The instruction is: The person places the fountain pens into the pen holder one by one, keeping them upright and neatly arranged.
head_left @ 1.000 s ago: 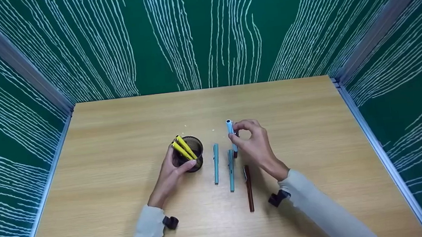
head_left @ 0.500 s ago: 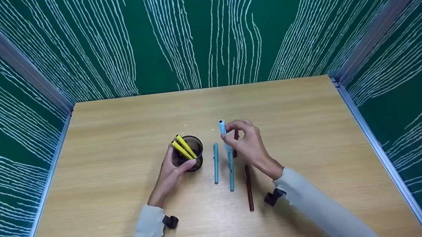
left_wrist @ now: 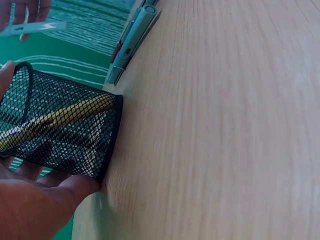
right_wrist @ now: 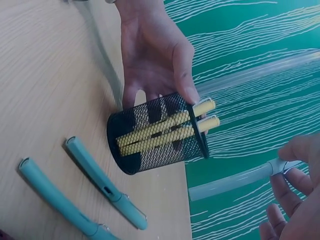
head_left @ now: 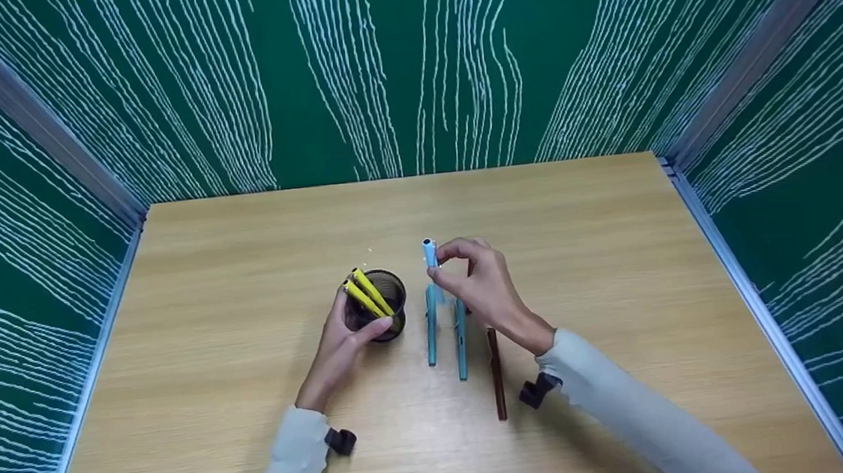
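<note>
My left hand (head_left: 339, 352) grips a black mesh pen cup (left_wrist: 65, 90), which stands upright on the table. Two yellow pens (right_wrist: 182, 117) lean inside it, their capped ends above the rim. Between thumb and fingers, my right hand (head_left: 491, 285) pinches a light blue pen (head_left: 430, 254) near its upper end. In the right wrist view this pen's barrel (right_wrist: 230, 183) is held above the table, to the side of the cup's mouth. Under and beside it, two teal pens (head_left: 431, 337) lie on the wood, the second teal pen (head_left: 462, 350) a bit nearer me.
A dark red pen (head_left: 497, 381) lies to the right of the teal ones. Another dark red pen is mostly hidden behind my right hand. The wooden table (head_left: 207, 283) is bounded by green panels (head_left: 569, 7) with white lines at the back and sides.
My right hand has carried the light blue pen leftward, from over the far dark red pen to above the left teal pen. The left hand and cup have stayed put.
</note>
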`<move>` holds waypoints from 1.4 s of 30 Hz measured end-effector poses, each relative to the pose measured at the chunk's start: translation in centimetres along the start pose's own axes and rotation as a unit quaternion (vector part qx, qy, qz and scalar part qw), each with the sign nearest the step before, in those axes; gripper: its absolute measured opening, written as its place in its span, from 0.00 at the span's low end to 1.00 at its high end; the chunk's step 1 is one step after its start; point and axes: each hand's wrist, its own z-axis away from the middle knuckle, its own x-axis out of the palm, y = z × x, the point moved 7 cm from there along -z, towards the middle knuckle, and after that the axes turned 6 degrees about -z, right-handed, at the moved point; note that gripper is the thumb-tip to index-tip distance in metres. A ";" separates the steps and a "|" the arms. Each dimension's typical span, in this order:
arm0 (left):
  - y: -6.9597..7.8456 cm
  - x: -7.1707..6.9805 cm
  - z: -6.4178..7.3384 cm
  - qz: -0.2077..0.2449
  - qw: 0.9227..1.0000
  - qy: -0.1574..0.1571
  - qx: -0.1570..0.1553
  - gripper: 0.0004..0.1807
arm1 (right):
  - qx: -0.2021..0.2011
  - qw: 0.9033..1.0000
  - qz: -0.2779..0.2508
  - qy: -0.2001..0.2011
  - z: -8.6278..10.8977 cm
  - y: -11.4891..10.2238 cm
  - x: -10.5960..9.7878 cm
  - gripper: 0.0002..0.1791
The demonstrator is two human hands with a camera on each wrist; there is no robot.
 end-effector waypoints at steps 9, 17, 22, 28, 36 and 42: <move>0.0 0.1 0.0 0.001 1.000 -0.001 -0.008 0.51 | -0.012 1.000 0.002 -0.008 -0.6 -1.4 1.2 0.08; 0.1 0.2 -0.1 0.022 1.000 -0.008 0.004 0.49 | -0.044 0.999 -0.004 -0.021 -1.1 -2.6 2.6 0.07; 0.0 0.3 -0.1 0.024 1.000 -0.008 -0.004 0.49 | -0.043 0.999 -0.008 -0.030 -1.2 -2.9 3.4 0.06; 0.0 0.3 -0.1 0.012 1.000 -0.004 -0.010 0.48 | -0.031 0.999 -0.009 -0.031 -1.2 -3.2 4.1 0.08; -0.1 0.1 0.0 -0.003 1.000 -0.002 -0.019 0.48 | -0.019 0.999 -0.006 -0.038 -1.0 -2.6 5.1 0.09; -0.1 0.0 -0.1 0.000 1.000 -0.003 -0.010 0.48 | -0.009 0.999 -0.014 -0.045 -0.7 -1.7 5.9 0.09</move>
